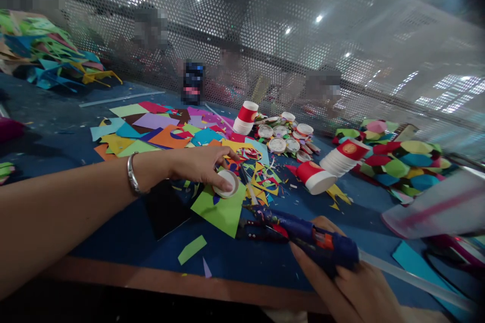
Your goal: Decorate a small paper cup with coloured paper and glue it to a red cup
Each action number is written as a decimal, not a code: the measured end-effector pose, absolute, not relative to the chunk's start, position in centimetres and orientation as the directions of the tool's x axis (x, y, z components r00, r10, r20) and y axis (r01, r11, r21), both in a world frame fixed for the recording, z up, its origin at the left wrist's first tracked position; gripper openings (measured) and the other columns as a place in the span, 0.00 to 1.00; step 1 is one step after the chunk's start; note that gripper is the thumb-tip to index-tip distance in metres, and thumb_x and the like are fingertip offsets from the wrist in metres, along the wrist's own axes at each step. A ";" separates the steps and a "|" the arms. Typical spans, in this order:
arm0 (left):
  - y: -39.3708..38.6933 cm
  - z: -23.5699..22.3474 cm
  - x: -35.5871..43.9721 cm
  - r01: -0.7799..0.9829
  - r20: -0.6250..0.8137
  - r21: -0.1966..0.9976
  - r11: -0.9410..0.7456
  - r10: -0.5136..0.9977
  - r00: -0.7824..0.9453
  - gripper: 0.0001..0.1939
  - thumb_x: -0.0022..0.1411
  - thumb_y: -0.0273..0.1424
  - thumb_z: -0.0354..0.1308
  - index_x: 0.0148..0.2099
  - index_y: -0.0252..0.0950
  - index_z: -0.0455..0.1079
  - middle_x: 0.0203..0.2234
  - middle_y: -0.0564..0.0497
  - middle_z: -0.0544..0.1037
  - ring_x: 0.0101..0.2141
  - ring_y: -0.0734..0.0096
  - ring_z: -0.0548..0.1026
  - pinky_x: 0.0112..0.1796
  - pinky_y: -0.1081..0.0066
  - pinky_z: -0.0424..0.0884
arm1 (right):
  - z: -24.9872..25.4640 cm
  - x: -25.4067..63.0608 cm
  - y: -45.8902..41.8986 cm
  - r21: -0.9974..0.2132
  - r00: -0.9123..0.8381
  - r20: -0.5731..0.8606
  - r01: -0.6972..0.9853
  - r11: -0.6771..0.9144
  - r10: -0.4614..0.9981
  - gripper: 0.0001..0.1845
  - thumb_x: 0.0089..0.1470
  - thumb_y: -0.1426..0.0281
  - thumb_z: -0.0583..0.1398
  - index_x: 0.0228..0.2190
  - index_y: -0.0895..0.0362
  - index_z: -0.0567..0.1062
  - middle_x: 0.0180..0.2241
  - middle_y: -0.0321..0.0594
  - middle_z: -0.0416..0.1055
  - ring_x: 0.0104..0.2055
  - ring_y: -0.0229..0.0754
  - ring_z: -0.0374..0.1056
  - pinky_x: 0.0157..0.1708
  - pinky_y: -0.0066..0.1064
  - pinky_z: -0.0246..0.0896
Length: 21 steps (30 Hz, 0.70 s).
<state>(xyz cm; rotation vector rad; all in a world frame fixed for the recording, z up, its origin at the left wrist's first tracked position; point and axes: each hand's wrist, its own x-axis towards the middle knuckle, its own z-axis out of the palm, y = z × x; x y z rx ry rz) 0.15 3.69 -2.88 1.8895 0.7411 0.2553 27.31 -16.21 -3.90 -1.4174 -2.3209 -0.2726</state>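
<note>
Left fingers [220,180] hold a shallow white cup [229,184], right fingers [307,261] a blue glue gun [299,225].

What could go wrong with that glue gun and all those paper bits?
If the tip of the glue gun in the right hand is hot, it might burn the left hand, which is close by at the small white cup. Dripping glue could mark the green paper or stick the loose scraps together. A bump might also roll the red-and-white cup lying on its side.
</note>
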 end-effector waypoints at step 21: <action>3.2 -0.5 -1.0 0.499 -0.075 0.442 -0.745 0.524 0.848 0.25 0.58 0.42 0.64 0.56 0.38 0.75 0.47 0.45 0.78 0.42 0.63 0.74 0.42 0.70 0.65 | -3.3 24.2 -13.1 -0.150 -0.370 0.346 0.885 0.440 0.862 0.20 0.67 0.66 0.48 0.34 0.55 0.78 0.35 0.49 0.76 0.38 0.51 0.74 0.35 0.40 0.72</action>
